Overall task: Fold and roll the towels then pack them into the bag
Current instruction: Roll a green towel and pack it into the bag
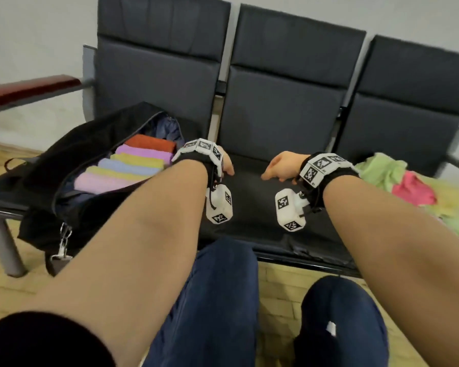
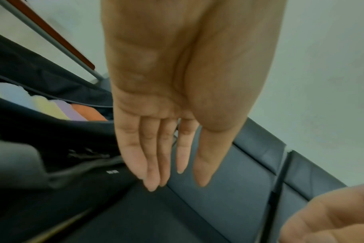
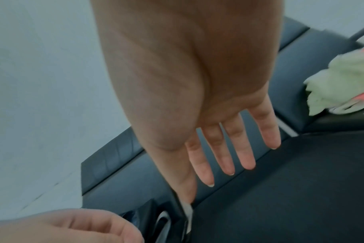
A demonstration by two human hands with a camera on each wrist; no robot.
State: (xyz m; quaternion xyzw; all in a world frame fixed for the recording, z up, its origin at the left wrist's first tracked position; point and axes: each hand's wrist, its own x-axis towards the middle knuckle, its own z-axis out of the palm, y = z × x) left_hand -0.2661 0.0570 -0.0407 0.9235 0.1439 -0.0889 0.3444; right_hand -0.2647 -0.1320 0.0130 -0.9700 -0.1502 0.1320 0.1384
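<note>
An unzipped black bag (image 1: 72, 152) lies on the left seat of a bench. Inside it sit several rolled towels (image 1: 133, 165) in orange, purple, yellow, blue and pink, also glimpsed in the left wrist view as rolled towels (image 2: 52, 106). Loose towels (image 1: 403, 181), green, pink and yellow, lie heaped on the right seat, and the green one (image 3: 341, 80) shows in the right wrist view. My left hand (image 1: 227, 165) hovers empty over the middle seat just right of the bag, fingers (image 2: 152, 157) straight. My right hand (image 1: 278, 168) is empty too, its fingers (image 3: 224, 154) spread above the seat.
The dark padded bench (image 1: 270, 207) has three seats and tall backrests against a pale wall. A red-brown armrest (image 1: 24, 88) is at the left end. My knees in blue trousers (image 1: 217, 300) are in front of the bench over a wood-pattern floor.
</note>
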